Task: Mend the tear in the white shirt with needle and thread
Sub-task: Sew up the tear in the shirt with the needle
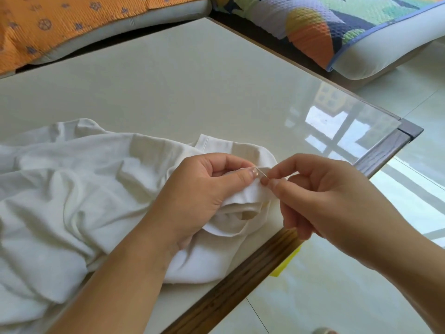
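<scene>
While right hand pinches needle, shirt just beneath.

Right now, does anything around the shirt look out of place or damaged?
Nothing spilled or broken. The white shirt lies crumpled on the table; the left hand grips it, the right hand pinches the needle; no tear shows. One oddity: a yellow object pokes out below the table's wooden edge, too hidden to identify.
</scene>
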The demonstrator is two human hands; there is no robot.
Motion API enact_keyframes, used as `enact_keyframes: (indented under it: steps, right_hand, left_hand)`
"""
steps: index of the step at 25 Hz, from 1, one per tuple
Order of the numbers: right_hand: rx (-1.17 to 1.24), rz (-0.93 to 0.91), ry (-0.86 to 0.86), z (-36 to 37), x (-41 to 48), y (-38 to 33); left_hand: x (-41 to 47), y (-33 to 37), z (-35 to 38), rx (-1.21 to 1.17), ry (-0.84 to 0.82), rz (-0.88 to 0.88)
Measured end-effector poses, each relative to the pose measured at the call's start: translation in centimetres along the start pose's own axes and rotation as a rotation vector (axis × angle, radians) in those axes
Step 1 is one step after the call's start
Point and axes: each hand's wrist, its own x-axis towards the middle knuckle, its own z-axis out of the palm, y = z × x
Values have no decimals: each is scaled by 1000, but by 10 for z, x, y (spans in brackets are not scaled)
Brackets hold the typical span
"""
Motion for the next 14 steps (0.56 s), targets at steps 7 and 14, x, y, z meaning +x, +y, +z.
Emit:
enact_keyframes:
  steps: [7,14]
  right_hand:
    - [-26,8,12,-1,2,0]
    - [-32,-3,4,-1,0,0]
  left_hand:
    - [0,0,-2,41,15,4]
    - [0,0,-2,50,25,4]
